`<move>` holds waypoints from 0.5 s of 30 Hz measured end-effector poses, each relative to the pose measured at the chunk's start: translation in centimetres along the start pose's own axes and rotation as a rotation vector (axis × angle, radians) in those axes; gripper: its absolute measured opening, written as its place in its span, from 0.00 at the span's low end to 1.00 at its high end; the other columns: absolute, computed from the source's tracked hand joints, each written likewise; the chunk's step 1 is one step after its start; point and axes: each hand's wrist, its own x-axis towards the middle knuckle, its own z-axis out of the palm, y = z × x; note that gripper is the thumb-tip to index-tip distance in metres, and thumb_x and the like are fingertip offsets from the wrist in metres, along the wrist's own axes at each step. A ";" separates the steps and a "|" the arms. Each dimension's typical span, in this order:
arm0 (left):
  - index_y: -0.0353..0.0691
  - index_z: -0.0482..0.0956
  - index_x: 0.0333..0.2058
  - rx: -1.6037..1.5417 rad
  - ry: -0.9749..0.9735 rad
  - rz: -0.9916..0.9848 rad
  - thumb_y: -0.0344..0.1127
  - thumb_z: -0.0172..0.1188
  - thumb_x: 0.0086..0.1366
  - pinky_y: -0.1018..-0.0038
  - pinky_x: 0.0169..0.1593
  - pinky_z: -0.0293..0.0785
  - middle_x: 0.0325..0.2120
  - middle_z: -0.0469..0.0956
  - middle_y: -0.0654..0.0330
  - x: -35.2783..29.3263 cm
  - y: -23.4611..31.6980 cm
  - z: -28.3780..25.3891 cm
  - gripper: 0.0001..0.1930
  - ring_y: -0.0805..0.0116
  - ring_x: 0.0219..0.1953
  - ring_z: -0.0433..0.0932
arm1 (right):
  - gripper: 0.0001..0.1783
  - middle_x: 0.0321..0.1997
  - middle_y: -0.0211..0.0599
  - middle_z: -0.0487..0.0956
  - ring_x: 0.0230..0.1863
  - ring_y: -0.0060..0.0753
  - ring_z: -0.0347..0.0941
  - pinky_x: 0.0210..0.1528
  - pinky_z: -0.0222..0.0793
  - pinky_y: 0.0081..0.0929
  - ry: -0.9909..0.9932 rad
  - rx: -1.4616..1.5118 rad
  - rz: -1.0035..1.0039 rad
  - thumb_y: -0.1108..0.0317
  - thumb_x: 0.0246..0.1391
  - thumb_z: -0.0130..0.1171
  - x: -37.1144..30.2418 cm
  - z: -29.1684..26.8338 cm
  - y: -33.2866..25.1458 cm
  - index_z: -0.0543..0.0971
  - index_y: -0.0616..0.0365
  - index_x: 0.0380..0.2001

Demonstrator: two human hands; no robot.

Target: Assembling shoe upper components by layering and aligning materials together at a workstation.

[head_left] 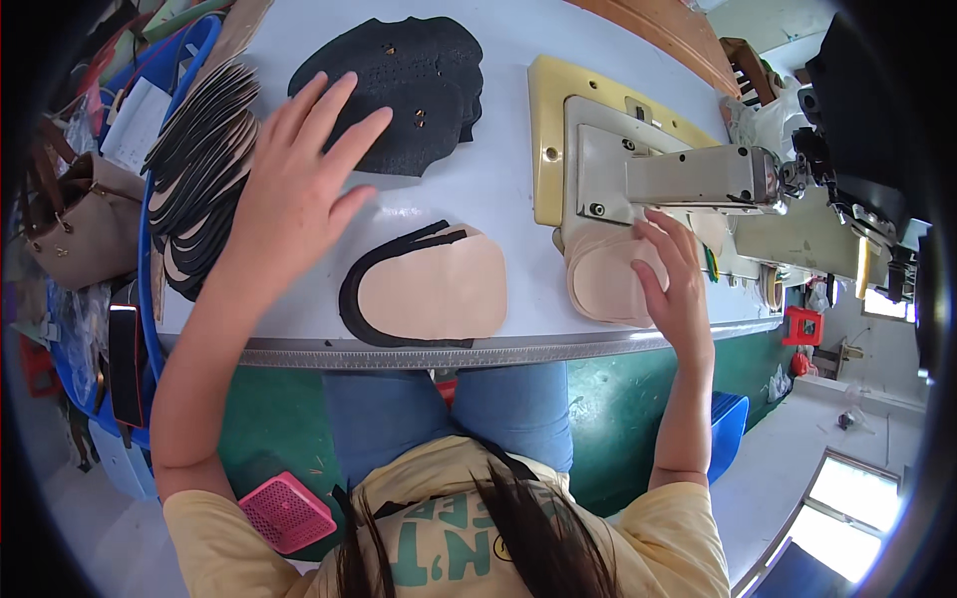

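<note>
My left hand (pixel 304 164), fingers spread, reaches over the near left edge of a pile of black scalloped pieces (pixel 439 75) with small metal fittings. I cannot tell whether it touches them. On the right, my right hand (pixel 675 284) is open, with thumb and fingers apart, at the right side of a stack of beige rounded pieces (pixel 603 279). Its fingertips are over or on that stack. Between my hands lies a beige rounded piece (pixel 434 289) on top of black material (pixel 351 299), whose dark edge shows along the left and bottom.
A sewing machine (pixel 688 179) stands at the right on a yellow base (pixel 545 149). Many overlapping black and beige pieces (pixel 199 179) line the table's left side. A metal ruler (pixel 439 354) follows the front edge. A blue bin (pixel 150 229) and handbag (pixel 85 219) sit further left.
</note>
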 end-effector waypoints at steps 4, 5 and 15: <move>0.44 0.76 0.50 0.050 -0.064 0.029 0.32 0.65 0.54 0.63 0.56 0.69 0.54 0.71 0.52 0.5 -1.2 1.0 0.22 0.53 0.57 0.69 | 0.17 0.52 0.47 0.73 0.54 0.50 0.69 0.57 0.64 0.38 0.031 0.026 0.041 0.77 0.51 0.56 -1.1 1.4 1.6 0.76 0.64 0.46; 0.44 0.76 0.50 0.052 -0.069 0.024 0.32 0.65 0.54 0.63 0.56 0.69 0.54 0.71 0.52 0.5 -1.3 1.1 0.22 0.53 0.57 0.69 | 0.17 0.52 0.47 0.73 0.54 0.50 0.69 0.57 0.64 0.38 0.026 0.032 0.039 0.77 0.51 0.56 -1.2 1.5 1.5 0.76 0.64 0.46; 0.29 0.79 0.41 -0.091 0.061 0.271 0.27 0.57 0.56 0.62 0.51 0.77 0.37 0.81 0.47 -5.4 6.8 -2.0 0.13 0.53 0.45 0.80 | 0.06 0.33 0.32 0.76 0.36 0.22 0.71 0.43 0.66 0.18 0.236 0.556 0.235 0.83 0.51 0.56 -3.3 -1.5 2.3 0.75 0.66 0.33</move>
